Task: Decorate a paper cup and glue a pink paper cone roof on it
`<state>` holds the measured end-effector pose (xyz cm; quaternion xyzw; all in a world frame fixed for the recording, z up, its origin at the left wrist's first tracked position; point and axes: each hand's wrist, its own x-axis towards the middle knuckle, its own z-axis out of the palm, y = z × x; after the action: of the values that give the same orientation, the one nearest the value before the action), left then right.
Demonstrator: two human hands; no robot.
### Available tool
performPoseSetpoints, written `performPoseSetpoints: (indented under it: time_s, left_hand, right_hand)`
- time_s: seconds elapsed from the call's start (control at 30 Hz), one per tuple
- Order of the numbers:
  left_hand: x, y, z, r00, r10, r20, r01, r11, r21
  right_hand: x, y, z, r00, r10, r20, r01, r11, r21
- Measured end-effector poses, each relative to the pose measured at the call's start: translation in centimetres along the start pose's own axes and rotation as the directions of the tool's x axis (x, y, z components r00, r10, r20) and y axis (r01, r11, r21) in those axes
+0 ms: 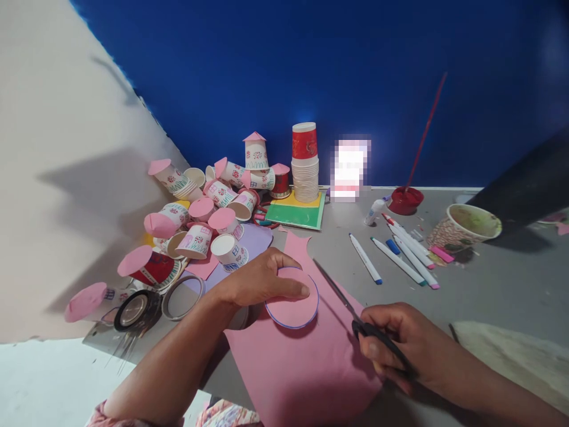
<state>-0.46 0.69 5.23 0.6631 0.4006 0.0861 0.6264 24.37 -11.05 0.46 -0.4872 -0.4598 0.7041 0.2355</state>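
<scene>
My left hand (262, 279) grips a pink paper circle (291, 308) edged with a blue line, thumb on top and fingers beneath. The circle lies over a larger pink paper sheet (306, 367) with curved cuts along its edge. In my right hand (400, 344) is a pair of scissors (340, 290) with black handles. Their blades appear closed, pointing up and left beside the circle without touching it. Left of my hands lie several decorated paper cups (231, 252), many topped with pink paper.
A tall stack of paper cups (305, 178) stands on green and yellow sheets (293, 216) at the back. White markers (364, 258), a glue stick (374, 212) and a patterned cup (462, 228) are on the right. A tape roll (184, 298) sits left. A blue wall (377, 71) rises behind.
</scene>
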Motion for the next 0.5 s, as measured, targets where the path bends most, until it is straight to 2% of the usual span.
performPoseSetpoints:
  time_s: [0.1, 0.23, 0.33, 0.43, 0.5]
  left_hand:
    - [0.1, 0.1, 0.2, 0.998, -0.024, -0.066, 0.018, 0.996, -0.091]
    - [0.4, -0.3, 0.4, 0.994, 0.001, -0.11, -0.023, 0.98, -0.197]
    - [0.7, -0.3, 0.3, 0.983, 0.025, -0.18, -0.071, 0.965, -0.252]
    - [0.4, 0.3, 0.1, 0.955, 0.068, -0.29, -0.171, 0.922, -0.347]
    - [-0.3, 1.1, 0.1, 0.952, 0.079, -0.294, -0.205, 0.882, -0.425]
  right_hand:
    - [0.3, 0.1, -0.3, 0.992, -0.084, -0.093, 0.085, 0.996, 0.016]
    - [0.5, -0.1, -0.6, 0.98, -0.14, -0.141, 0.143, 0.99, 0.011]
    - [0.7, -0.1, -0.5, 0.976, -0.15, -0.157, 0.149, 0.989, -0.02]
    - [1.2, 0.3, -0.3, 0.979, -0.125, -0.16, 0.117, 0.991, -0.059]
    - [1.6, 0.7, -0.2, 0.98, -0.098, -0.172, 0.079, 0.99, -0.115]
